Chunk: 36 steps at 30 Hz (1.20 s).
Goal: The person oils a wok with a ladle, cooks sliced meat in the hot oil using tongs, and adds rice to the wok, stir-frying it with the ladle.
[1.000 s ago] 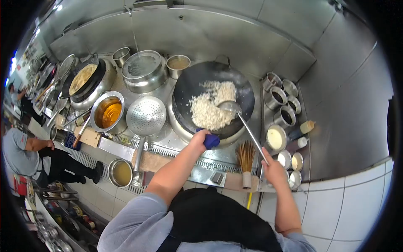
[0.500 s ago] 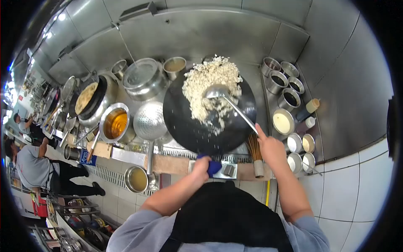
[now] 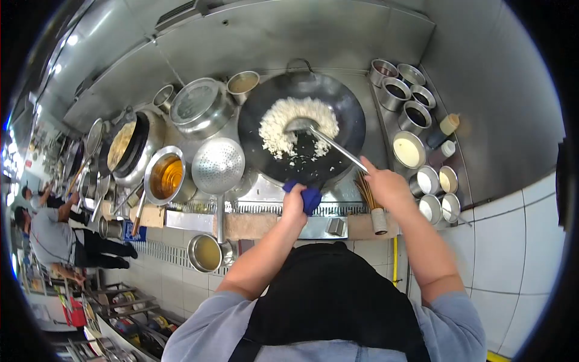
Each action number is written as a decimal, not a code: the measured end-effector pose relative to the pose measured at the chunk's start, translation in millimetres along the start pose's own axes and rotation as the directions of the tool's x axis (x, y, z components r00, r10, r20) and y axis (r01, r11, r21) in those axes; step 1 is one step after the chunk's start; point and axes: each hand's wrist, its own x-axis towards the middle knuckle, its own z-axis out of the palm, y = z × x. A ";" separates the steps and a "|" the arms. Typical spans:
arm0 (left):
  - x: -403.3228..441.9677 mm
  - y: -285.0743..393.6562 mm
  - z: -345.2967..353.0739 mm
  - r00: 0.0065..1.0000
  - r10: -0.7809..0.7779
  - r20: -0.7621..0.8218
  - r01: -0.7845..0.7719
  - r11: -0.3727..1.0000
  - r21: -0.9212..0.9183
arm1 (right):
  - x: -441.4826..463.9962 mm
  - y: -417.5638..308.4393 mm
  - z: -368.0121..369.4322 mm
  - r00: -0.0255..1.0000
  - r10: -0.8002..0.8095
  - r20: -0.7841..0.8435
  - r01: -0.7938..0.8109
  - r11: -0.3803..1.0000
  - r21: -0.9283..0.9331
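A black wok (image 3: 347, 114) sits on the stove in front of me, with white rice (image 3: 301, 107) gathered in its middle and back. My left hand (image 3: 293, 205) is closed round a dark blue cloth (image 3: 311, 198) at the wok's near rim; whatever the cloth covers is hidden. My right hand (image 3: 387, 188) grips the end of a long-handled metal ladle (image 3: 336, 146). The ladle's bowl rests upside down on the rice. Just under my right hand stands a bamboo brush (image 3: 378, 221), apart from the fingers.
Left of the wok are a perforated strainer (image 3: 218, 163), a pot of amber liquid (image 3: 154, 175) and a lidded pot (image 3: 202, 105). Seasoning tins (image 3: 409, 151) and squeeze bottles (image 3: 447, 123) line the right side. A pot of cloudy liquid (image 3: 205, 253) sits nearer me. People (image 3: 54, 235) stand far left.
The wok has come down level from a tilt, and the rice has slid from the far rim into its middle. Both hands have shifted slightly, still holding the cloth and the ladle.
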 end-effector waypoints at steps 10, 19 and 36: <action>13.0 21.8 25.8 0.999 0.041 0.028 -0.041 0.999 -0.020 | -75.2 57.8 -44.0 0.998 0.063 0.029 -0.066 0.990 0.124; 66.3 10.2 22.7 0.975 0.222 -0.023 -0.222 0.975 0.029 | 77.3 -8.5 117.4 0.988 0.112 0.106 -0.154 0.663 0.732; 20.9 0.5 -12.9 0.976 0.141 0.166 -0.177 0.959 0.223 | 63.4 -43.3 28.6 0.960 0.003 0.279 -0.250 0.453 0.856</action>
